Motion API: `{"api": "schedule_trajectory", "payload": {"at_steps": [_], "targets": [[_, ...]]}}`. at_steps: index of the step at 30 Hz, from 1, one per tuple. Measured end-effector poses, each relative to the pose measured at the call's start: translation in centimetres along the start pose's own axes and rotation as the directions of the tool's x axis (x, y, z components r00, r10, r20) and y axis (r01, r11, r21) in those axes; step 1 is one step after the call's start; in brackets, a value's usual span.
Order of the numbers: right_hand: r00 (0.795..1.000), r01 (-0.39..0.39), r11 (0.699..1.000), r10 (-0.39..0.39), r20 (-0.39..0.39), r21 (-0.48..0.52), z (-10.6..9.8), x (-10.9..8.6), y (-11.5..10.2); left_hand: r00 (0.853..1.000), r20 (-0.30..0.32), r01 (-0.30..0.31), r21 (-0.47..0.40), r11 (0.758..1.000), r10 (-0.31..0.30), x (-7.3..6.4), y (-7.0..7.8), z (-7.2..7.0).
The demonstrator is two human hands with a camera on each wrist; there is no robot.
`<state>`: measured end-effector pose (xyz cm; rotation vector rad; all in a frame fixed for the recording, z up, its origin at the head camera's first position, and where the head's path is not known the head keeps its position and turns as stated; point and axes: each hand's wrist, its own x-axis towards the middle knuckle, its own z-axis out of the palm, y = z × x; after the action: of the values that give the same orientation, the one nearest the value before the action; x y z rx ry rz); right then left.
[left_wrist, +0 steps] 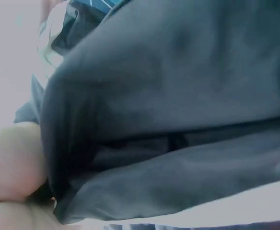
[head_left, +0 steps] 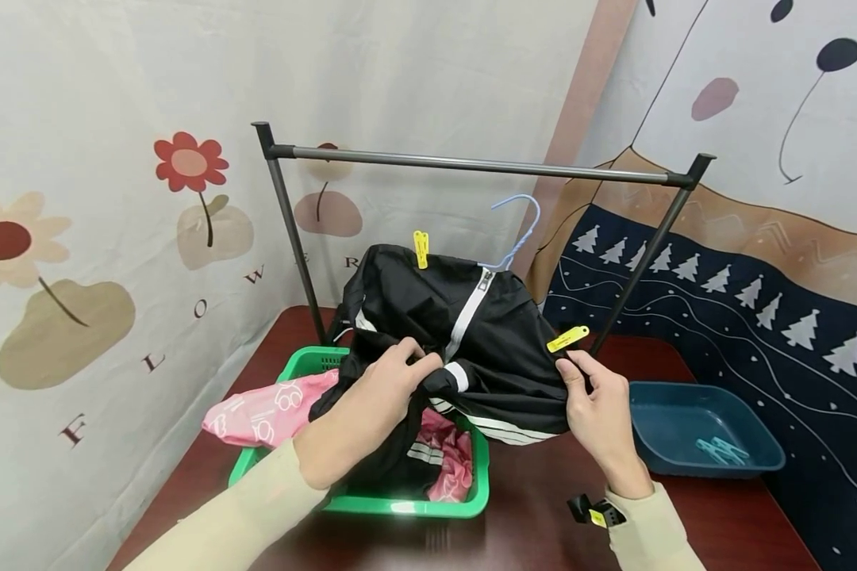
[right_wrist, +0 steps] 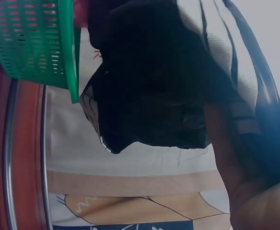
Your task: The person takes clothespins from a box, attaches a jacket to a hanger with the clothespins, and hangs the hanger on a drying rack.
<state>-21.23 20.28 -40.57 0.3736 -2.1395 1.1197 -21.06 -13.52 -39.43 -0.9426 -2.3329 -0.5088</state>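
A black jacket (head_left: 500, 341) with a white zip and white stripes hangs bunched on a blue hanger (head_left: 536, 222), whose hook stands below the rack's bar. One yellow clip (head_left: 420, 249) grips the jacket's top edge; a second yellow clip (head_left: 567, 339) is at its right side. My left hand (head_left: 386, 388) pinches the black fabric beside a white-banded part, and folds of it fill the left wrist view. Just under the second clip, my right hand (head_left: 600, 404) pinches the jacket's right edge between thumb and fingers. The striped hem (right_wrist: 221, 43) shows in the right wrist view.
A green basket (head_left: 400, 506) holding pink and black clothes stands below the jacket. The dark metal rack (head_left: 471, 165) rises behind it. At the right, a blue basin (head_left: 685, 400) contains light blue clips (head_left: 721, 452). A small black strapped device (head_left: 596, 511) is at my right cuff.
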Motion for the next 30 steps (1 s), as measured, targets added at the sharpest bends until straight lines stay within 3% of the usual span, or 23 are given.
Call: {"api": "schedule_trajectory", "payload": {"at_steps": [3, 8, 12, 16, 19, 24, 27, 30], "targets": [[1.000, 0.007, 1.000, -0.007, -0.023, -0.003, -0.3, 0.0, 0.0, 0.999, -0.032, 0.009, -0.013, 1.000, -0.010, 0.5, 1.7, -1.3], [0.998, 0.019, 1.000, -0.019, -0.061, -0.015, -1.0, 0.2, 0.2, 0.999, -0.030, 0.014, -0.044, 0.999, -0.015, 0.2, 2.8, -0.9], [0.998, 0.013, 1.000, -0.015, -0.065, -0.027, -1.4, 0.1, 0.4, 0.999, 0.015, 0.035, -0.063, 0.997, -0.035, -0.6, 3.1, 0.0], [0.998, 0.005, 0.999, -0.007, -0.059, -0.032, -1.5, 0.0, 0.4, 0.987, 0.097, 0.132, -0.029, 0.991, -0.129, -1.6, 3.6, 0.3], [0.998, 0.004, 1.000, -0.006, -0.057, -0.029, -1.6, -0.1, 0.6, 0.960, 0.155, 0.229, 0.060, 0.972, -0.235, -2.2, 4.3, 0.2], [0.999, -0.002, 1.000, 0.001, -0.047, -0.023, -1.7, -0.3, 0.7, 0.898, 0.216, 0.342, 0.206, 0.917, -0.383, -3.0, 4.9, 0.0], [0.999, -0.001, 1.000, 0.000, -0.038, -0.021, -1.6, -0.4, 0.7, 0.864, 0.236, 0.397, 0.223, 0.890, -0.444, -3.5, 4.4, 0.3], [1.000, 0.005, 1.000, -0.005, -0.029, -0.021, -1.4, -0.6, 0.7, 0.814, 0.284, 0.466, 0.202, 0.861, -0.507, -3.7, 3.6, 0.6]]}}
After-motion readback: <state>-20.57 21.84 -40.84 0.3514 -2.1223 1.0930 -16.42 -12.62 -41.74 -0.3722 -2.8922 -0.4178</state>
